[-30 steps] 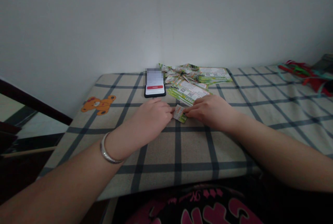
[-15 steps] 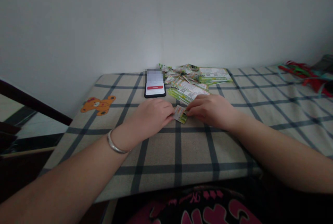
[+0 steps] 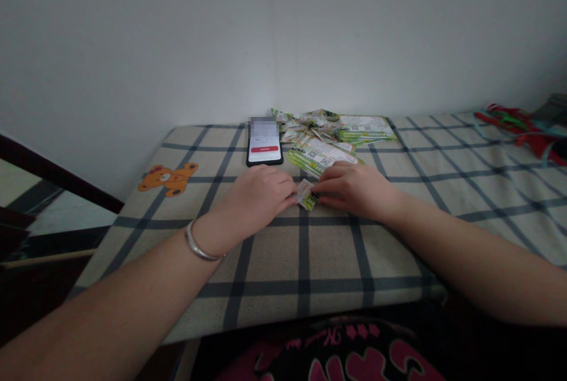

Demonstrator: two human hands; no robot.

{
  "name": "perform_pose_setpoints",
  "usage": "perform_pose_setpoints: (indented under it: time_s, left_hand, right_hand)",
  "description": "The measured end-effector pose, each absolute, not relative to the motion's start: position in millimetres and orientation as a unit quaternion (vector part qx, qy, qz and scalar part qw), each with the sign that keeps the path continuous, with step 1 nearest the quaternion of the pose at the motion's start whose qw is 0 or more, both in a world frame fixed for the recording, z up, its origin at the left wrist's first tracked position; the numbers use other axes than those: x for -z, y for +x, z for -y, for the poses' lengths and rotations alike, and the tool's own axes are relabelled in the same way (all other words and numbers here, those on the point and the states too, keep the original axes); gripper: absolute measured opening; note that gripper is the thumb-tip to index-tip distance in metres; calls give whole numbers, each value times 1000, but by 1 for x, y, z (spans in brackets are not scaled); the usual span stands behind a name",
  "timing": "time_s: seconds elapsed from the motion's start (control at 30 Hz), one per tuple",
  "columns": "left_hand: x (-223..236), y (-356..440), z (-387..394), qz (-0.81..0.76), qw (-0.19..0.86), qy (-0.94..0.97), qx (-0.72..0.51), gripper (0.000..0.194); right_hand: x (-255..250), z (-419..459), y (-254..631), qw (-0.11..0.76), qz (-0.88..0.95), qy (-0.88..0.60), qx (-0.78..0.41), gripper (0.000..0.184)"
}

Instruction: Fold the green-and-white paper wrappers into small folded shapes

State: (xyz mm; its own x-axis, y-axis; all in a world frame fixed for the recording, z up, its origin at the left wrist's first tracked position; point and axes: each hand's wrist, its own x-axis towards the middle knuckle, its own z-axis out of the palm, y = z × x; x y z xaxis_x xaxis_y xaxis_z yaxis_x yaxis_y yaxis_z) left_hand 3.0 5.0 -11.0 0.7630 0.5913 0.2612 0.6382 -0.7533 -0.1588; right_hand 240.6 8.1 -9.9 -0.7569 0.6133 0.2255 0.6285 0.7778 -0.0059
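Observation:
A small green and white paper slip point(image 3: 305, 194) lies on the checked cloth between my two hands. My left hand point(image 3: 254, 198), with a silver bangle on its wrist, pinches the slip's left edge with closed fingers. My right hand point(image 3: 354, 189) pinches the slip's right edge, fingers curled. Both hands rest on the cloth. Just behind them lies a flat green and white leaflet point(image 3: 321, 156), and further back a heap of folded and flat leaflets point(image 3: 328, 124).
A black phone point(image 3: 264, 145) with a lit screen lies behind my left hand. The checked cloth point(image 3: 310, 251) covers a surface against a white wall; an orange bear print point(image 3: 167, 178) marks its left side. Red and green ribbons point(image 3: 518, 124) lie far right.
The slip looks narrower and more folded between my fingers. My right fingers have closed in slightly to the left. Both arms stay in place.

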Motion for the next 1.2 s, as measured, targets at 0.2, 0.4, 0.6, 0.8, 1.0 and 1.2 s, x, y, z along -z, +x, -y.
perform_pose_setpoints:
  time_s: [0.2,0.4,0.6,0.8,1.0,1.2]
  left_hand:
    - [10,4,-4,328,125,-931,98,20]
    - [10,8,-1,360,119,-920,100,18]
    - [12,11,2,404,98,-903,107,20]
    - [12,13,4,442,84,-887,106,21]
    - [13,16,5,449,92,-879,133,23]
    - [16,15,0,473,30,-869,140,22]
  right_hand:
    - [7,-5,239,100,938,-331,30,23]
    - [5,0,231,93,923,-371,41,23]
    - [8,0,228,115,904,-410,40,18]
    - [10,0,228,138,891,-430,33,17]
    - [10,1,226,146,878,-456,20,18]
    - [12,1,222,165,855,-491,-6,22]
